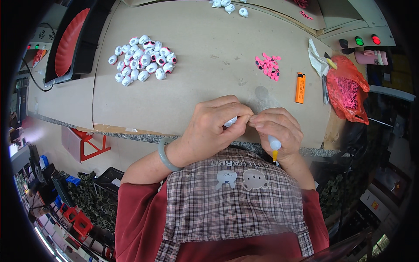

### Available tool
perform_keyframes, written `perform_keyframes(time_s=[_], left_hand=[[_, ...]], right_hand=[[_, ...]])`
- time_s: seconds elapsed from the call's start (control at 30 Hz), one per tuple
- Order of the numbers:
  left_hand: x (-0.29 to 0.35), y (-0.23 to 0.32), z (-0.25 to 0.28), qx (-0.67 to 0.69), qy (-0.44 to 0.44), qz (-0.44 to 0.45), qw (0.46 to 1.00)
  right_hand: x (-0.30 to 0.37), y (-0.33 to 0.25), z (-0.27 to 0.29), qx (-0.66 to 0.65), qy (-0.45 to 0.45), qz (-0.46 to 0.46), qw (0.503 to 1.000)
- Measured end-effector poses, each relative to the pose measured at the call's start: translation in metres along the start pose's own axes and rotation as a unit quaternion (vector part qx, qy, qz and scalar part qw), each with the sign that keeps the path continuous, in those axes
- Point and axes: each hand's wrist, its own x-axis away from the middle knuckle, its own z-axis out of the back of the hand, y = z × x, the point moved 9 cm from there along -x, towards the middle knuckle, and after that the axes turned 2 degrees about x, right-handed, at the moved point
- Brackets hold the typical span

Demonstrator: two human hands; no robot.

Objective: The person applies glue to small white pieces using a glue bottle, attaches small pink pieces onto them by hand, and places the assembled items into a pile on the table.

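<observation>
My left hand [219, 118], with a pale jade-green bangle on its wrist, is closed on a small white plastic piece [230, 122], mostly hidden by the fingers. Close beside it, my right hand [281, 129] has a small whitish bottle with a yellow nozzle [274, 143] tucked in its palm, nozzle toward my apron. Both sets of fingertips meet above the table's front edge; whatever they pinch there is too small to make out. Toward the far left lies a pile of white rounded pieces [142, 60], several with pink and black parts. Small pink pieces [269, 66] lie beyond my right hand.
An orange lighter [300, 88] lies on the right, near a red plastic bag [342, 72] of pink pieces and a white tissue [319, 59]. At the far left stands a black tray [80, 52] with a red lining. More white pieces [229, 8] lie at the far edge.
</observation>
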Motion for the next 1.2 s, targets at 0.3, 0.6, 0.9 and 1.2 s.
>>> perform_keyframes(time_s=[0.3, 0.6, 0.9, 1.2], left_hand=[[-0.001, -0.005, 0.0, 0.04, 0.006, 0.048, 0.998], [-0.007, 0.0, 0.001, -0.001, -0.012, 0.034, 0.999], [-0.007, 0.01, 0.001, -0.087, 0.006, -0.068, 0.994], [-0.006, 0.022, -0.007, -0.212, -0.029, -0.135, 0.968]], right_hand=[[-0.002, -0.011, -0.002, 0.015, -0.034, 0.052, 0.998], [0.013, 0.047, -0.004, -0.285, 0.052, -0.23, 0.929], [0.019, 0.054, -0.014, -0.32, 0.021, -0.278, 0.905], [0.015, 0.051, -0.01, -0.202, -0.03, -0.246, 0.948]])
